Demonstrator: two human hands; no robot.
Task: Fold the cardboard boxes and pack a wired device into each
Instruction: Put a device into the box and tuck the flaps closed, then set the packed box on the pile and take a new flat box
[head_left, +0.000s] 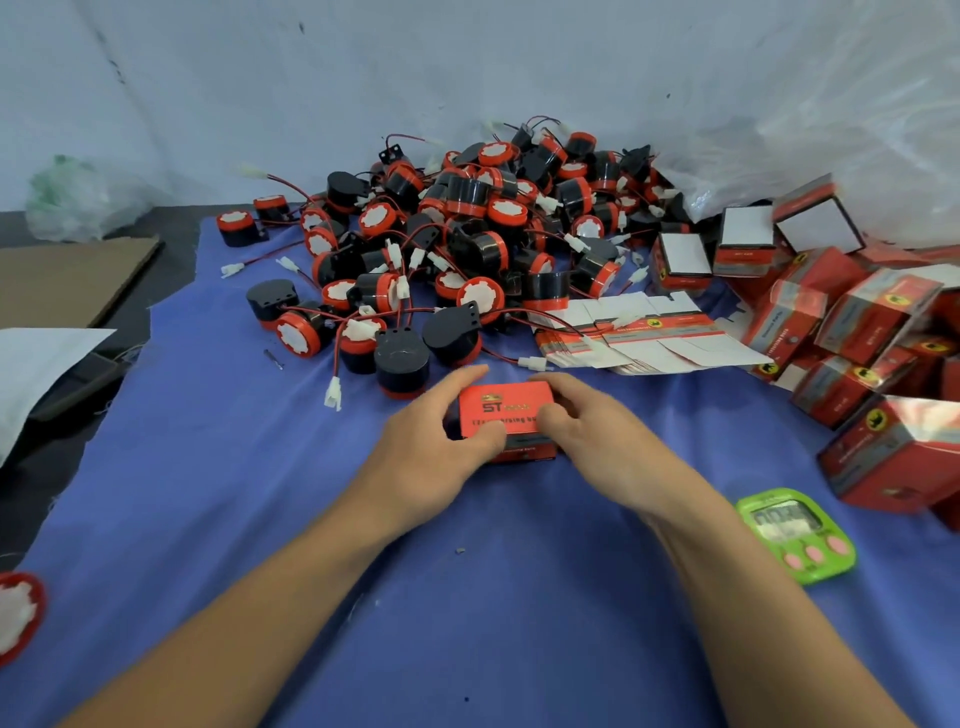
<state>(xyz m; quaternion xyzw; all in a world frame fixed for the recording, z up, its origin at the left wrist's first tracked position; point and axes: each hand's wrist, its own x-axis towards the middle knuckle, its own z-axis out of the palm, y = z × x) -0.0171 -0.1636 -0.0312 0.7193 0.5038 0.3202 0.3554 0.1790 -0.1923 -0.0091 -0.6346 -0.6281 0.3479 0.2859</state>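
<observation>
A red cardboard box with black lettering sits on the blue cloth in the middle of the view. My left hand grips its left side, thumb across the front face. My right hand holds the right side, fingers curled over the top edge. Behind the box lies a big heap of black and red round wired devices with white plugs. A stack of flat, unfolded boxes lies to the right of the heap.
Several folded red boxes are piled at the right. A green digital timer lies near my right forearm. Brown cardboard and a white sheet lie at the left, and one device sits at the left edge.
</observation>
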